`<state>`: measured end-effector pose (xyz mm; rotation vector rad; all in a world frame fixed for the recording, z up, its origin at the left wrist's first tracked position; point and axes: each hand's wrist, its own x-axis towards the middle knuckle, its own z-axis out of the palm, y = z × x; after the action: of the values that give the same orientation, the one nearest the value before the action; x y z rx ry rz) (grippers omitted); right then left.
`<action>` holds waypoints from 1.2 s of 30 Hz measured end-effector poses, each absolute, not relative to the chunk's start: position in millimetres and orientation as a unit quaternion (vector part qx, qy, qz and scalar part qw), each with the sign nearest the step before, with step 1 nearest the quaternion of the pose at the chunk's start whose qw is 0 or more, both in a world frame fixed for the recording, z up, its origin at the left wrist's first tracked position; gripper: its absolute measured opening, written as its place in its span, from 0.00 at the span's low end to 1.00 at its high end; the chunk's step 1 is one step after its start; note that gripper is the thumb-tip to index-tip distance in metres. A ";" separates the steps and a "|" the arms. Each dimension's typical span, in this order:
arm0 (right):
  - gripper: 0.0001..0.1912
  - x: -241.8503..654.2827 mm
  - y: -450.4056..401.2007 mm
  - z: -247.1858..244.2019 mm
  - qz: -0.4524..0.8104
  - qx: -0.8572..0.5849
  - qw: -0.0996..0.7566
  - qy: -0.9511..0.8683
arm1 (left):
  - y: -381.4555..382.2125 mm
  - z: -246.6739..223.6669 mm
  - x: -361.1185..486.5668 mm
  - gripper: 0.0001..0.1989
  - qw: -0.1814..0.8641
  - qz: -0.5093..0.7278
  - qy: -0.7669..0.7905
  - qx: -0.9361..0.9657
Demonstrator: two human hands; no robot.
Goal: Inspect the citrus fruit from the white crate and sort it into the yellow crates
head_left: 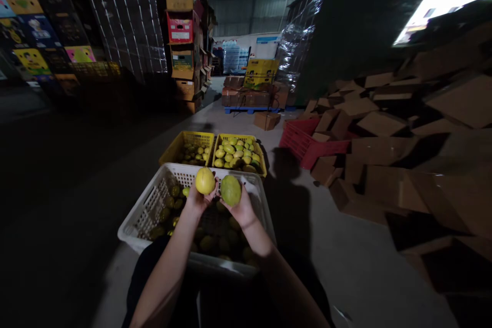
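My left hand [198, 199] holds a yellow fruit [205, 181], with its fingers curled beneath it. Close beside it, my right hand [241, 207] grips a greener fruit [231, 190]. Both hands are above a large white crate [140, 205], which holds several green and yellow fruits [207, 243] in shadow. Behind its far edge stand two yellow crates. The left yellow crate [172, 147] has fruits low inside, while the right yellow crate [261, 159] is filled higher with yellow-green fruits [234, 151].
A red crate [303, 141] lies at the right beside a large heap of cardboard boxes [388, 164]. Stacked cartons [180, 31] rise behind. Farther back, a blue pallet [251, 110] bears boxes and a yellow carton [261, 73]. My shadow falls on the floor [290, 189].
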<state>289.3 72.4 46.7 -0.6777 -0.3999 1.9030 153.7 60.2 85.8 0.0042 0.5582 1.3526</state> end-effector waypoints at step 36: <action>0.15 292.0 60.5 71.7 0.781 -0.223 0.575 -0.098 | 54.0 87.3 148.9 0.24 0.763 0.597 0.245 0.047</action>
<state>292.0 60.5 71.7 -0.5222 -0.2301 1.8291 148.9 54.0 87.3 0.1018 0.5332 1.2983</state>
